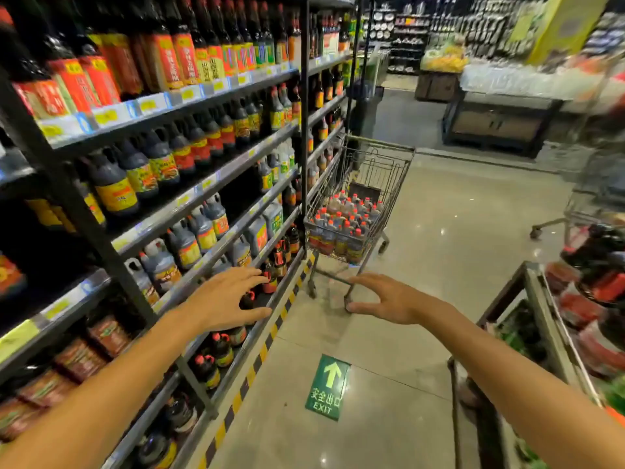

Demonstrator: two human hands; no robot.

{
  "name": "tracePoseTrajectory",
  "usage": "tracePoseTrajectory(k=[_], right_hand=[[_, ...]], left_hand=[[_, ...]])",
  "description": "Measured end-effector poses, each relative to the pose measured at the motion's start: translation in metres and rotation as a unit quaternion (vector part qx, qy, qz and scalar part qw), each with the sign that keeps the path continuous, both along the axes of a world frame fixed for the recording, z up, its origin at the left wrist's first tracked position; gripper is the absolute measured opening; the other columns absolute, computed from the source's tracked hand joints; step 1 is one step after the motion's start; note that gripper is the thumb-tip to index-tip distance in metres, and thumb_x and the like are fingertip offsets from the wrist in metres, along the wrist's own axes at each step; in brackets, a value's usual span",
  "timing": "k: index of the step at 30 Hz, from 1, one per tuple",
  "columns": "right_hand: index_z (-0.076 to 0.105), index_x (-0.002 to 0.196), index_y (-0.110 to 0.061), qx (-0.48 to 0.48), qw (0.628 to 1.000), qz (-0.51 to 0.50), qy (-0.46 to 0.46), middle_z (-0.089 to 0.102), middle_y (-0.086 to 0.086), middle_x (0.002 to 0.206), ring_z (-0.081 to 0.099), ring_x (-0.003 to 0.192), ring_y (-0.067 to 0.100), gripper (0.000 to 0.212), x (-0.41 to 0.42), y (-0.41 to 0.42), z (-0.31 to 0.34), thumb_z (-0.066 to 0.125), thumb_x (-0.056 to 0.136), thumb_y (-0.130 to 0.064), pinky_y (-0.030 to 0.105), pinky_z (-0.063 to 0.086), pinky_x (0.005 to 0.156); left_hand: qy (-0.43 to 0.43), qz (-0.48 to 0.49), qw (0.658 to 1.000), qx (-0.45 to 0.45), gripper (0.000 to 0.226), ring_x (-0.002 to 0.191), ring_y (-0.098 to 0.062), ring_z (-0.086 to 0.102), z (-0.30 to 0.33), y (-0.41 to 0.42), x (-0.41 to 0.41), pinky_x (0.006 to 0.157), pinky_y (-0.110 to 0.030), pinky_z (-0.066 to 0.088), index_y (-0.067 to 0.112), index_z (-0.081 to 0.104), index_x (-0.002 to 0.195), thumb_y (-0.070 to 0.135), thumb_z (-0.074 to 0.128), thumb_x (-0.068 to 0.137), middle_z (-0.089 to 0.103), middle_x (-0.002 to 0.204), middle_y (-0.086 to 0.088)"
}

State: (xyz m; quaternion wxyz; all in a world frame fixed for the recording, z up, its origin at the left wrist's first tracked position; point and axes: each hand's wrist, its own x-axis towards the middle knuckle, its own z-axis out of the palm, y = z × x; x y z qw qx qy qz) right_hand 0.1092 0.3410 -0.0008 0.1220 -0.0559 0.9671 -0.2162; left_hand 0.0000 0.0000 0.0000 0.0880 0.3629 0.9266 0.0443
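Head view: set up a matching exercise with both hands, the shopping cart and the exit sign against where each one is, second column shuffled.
1. left hand
2. right hand
3. shopping cart
4. exit sign

A. flat on the floor, green with an arrow
B. open, reaching at dark bottles low on the shelving
C. open, held over the floor, short of the cart
D. parked beside the shelving, loaded with red-capped bottles

Pairs: 1-B, 2-C, 3-D, 4-A.

Shelves [189, 211] of bottles [184, 245] left, cart [358, 211] ahead holding bottles, trolley [537, 319] right.
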Motion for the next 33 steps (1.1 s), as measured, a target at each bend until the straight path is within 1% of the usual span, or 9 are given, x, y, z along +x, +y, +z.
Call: tracePoseTrajectory(k=[2,5,8,10,17,20,28,30,33], right_hand=[[0.035,0.154,-0.031,-0.001,1.0,-0.027,-0.009,0.033,-0.005,0.161,0.03,0.147,0.016,0.08,0.001,0.014,-0.002,0.049,0.088,-0.074,0.035,0.026,0.121],[0.033,0.155,-0.031,0.006,0.997,-0.067,-0.026,0.032,-0.006,0.162,0.029,0.148,0.016,0.091,-0.001,0.044,-0.011,0.044,0.081,-0.083,0.041,0.026,0.122],[0.034,0.155,-0.031,-0.001,0.996,-0.09,-0.021,0.033,-0.006,0.162,0.03,0.147,0.016,0.079,-0.017,0.079,-0.021,0.051,0.089,-0.071,0.036,0.025,0.122],[0.032,0.156,-0.03,0.002,0.995,-0.096,-0.021,0.032,-0.006,0.162,0.029,0.148,0.016,0.076,-0.033,0.103,-0.028,0.052,0.092,-0.067,0.035,0.025,0.121],[0.03,0.156,-0.031,-0.009,0.994,-0.113,-0.004,0.032,-0.006,0.162,0.03,0.147,0.016,0.078,-0.108,0.196,-0.045,0.053,0.092,-0.067,0.034,0.025,0.121],[0.03,0.156,-0.032,-0.015,0.994,-0.108,-0.022,0.032,-0.007,0.162,0.031,0.147,0.015,0.077,-0.143,0.235,-0.049,0.053,0.092,-0.068,0.034,0.026,0.12],[0.032,0.155,-0.033,-0.031,0.995,-0.094,-0.024,0.035,-0.007,0.161,0.033,0.146,0.014,0.075,-0.247,0.3,-0.072,0.054,0.092,-0.067,0.035,0.028,0.119],[0.032,0.155,-0.033,-0.034,0.995,-0.089,-0.03,0.035,-0.007,0.161,0.032,0.146,0.013,0.076,-0.273,0.31,-0.082,0.053,0.091,-0.069,0.035,0.028,0.12],[0.031,0.156,-0.034,-0.038,0.995,-0.083,-0.041,0.034,-0.007,0.161,0.031,0.147,0.013,0.077,-0.315,0.323,-0.096,0.052,0.091,-0.07,0.035,0.028,0.12]], left_hand=[[-0.004,-0.012,1.0,0.005,0.083,0.15,-0.013,0.023,-0.008,0.019,-0.012,0.121,-0.039,0.026,0.036,0.032,0.154,0.082,0.038,0.086,0.025,0.164,0.011],[-0.009,-0.032,0.999,-0.004,0.085,0.15,-0.012,0.024,-0.023,0.058,-0.033,0.12,-0.042,0.03,0.038,0.033,0.154,0.086,0.036,0.084,0.026,0.163,0.012],[-0.029,-0.049,0.998,-0.023,0.093,0.151,-0.014,0.023,-0.037,0.106,-0.054,0.122,-0.041,0.026,0.035,0.032,0.154,0.09,0.031,0.078,0.024,0.164,0.01],[-0.032,-0.06,0.997,-0.035,0.089,0.151,-0.014,0.022,-0.045,0.139,-0.072,0.123,-0.039,0.024,0.035,0.031,0.154,0.086,0.035,0.082,0.024,0.164,0.008],[-0.037,-0.063,0.997,-0.039,0.085,0.15,-0.013,0.025,-0.059,0.241,-0.16,0.122,-0.037,0.024,0.034,0.034,0.154,0.084,0.038,0.085,0.029,0.163,0.009],[-0.037,-0.038,0.998,-0.043,0.092,0.15,-0.014,0.024,-0.055,0.273,-0.193,0.123,-0.038,0.025,0.034,0.033,0.154,0.089,0.034,0.081,0.027,0.164,0.008],[-0.029,-0.01,0.998,-0.053,0.078,0.151,-0.015,0.022,-0.057,0.334,-0.27,0.121,-0.037,0.02,0.026,0.031,0.157,0.072,0.041,0.093,0.025,0.165,0.004],[-0.036,-0.01,0.998,-0.058,0.083,0.151,-0.015,0.023,-0.061,0.344,-0.29,0.121,-0.035,0.02,0.025,0.031,0.156,0.075,0.037,0.091,0.026,0.164,0.005],[-0.049,-0.011,0.997,-0.052,0.106,0.15,-0.014,0.024,-0.073,0.355,-0.328,0.121,-0.035,0.021,0.025,0.031,0.156,0.088,0.018,0.072,0.026,0.164,0.005]])
